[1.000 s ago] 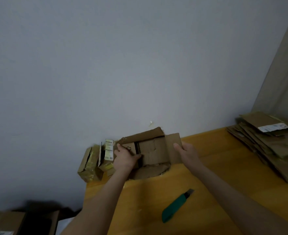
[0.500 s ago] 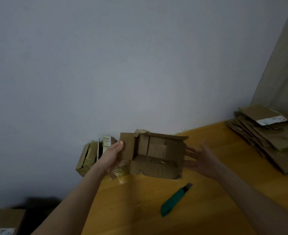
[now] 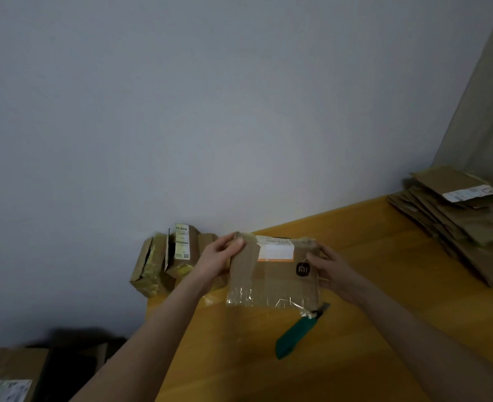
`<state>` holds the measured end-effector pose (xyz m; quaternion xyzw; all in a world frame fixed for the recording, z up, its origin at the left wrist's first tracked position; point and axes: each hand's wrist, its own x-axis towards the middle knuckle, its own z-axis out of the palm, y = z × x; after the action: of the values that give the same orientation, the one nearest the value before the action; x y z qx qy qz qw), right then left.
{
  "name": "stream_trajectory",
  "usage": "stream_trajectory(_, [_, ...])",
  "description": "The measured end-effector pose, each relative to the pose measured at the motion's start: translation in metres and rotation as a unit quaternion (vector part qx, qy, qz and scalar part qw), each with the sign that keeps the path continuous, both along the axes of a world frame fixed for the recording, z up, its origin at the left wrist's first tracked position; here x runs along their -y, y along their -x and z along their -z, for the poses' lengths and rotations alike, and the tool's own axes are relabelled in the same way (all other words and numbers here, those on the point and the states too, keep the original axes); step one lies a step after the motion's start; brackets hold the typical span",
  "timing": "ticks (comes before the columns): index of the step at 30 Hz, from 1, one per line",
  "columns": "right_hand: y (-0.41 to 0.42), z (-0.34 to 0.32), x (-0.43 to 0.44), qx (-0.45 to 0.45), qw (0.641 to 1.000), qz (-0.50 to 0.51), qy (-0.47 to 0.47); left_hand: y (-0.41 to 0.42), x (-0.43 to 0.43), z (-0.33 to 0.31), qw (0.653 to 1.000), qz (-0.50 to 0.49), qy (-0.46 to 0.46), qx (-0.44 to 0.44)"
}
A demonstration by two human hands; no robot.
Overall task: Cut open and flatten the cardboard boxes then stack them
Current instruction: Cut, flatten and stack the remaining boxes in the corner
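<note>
Standing against the wall at the left end of the table, two small boxes look uncut. Just to their right the left hand pinches the upper left corner of the taped box, thumb and fingertips closed on a strip of brown tape. The right hand grips the box's right edge with its fingers curled round it, beside a dark square logo. The box is held upright between the two hands with its labelled face toward the camera. Its lower edge is wrapped in clear tape and lies close to the tabletop; whether it touches cannot be told. The step appears to be finding the sealed seam before cutting. To do it well, the person would lay the box flat with the seam up and steady it with the left hand kept clear of the blade's line. The right hand would then take up the green utility knife, which lies just below the box's lower right corner. A shallow cut along the tape, away from the body, should free the flaps without tearing the board. Far to the right, the stack of flattened cardboard is where the sheet belongs once pressed flat
</note>
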<state>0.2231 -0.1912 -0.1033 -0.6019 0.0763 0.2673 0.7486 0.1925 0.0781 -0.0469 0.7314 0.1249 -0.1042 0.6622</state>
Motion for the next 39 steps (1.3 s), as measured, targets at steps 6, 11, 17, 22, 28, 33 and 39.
stream_trajectory(6, [-0.002, 0.012, -0.008, -0.026, 0.995, 0.100, -0.014, 0.007, 0.010, 0.017, 0.999, -0.010, -0.029, 0.031])
stream_trajectory(11, [-0.004, 0.015, -0.015, -0.020, 0.994, 0.111, -0.009, 0.009, 0.011, 0.029, 0.997, -0.045, -0.049, 0.045])
stream_trajectory(17, [-0.003, 0.024, -0.024, -0.010, 0.992, 0.109, 0.055, 0.012, 0.007, 0.044, 0.993, -0.093, -0.072, 0.030])
stream_trajectory(22, [-0.002, 0.024, -0.030, 0.010, 0.990, 0.101, 0.102, 0.016, 0.005, 0.049, 0.990, -0.075, -0.111, 0.039])
stream_trajectory(28, [0.003, 0.020, -0.039, 0.050, 0.976, 0.095, 0.189, 0.014, 0.008, 0.046, 0.959, -0.076, -0.267, 0.064])
stream_trajectory(33, [-0.009, 0.006, -0.040, 0.237, 0.858, 0.063, 0.451, 0.010, 0.005, 0.044, 0.927, -0.065, -0.364, 0.065])
stream_trajectory(39, [-0.010, 0.006, -0.038, 0.325, 0.782, -0.018, 0.531, 0.003, -0.001, 0.033, 0.898, -0.014, -0.432, 0.081])
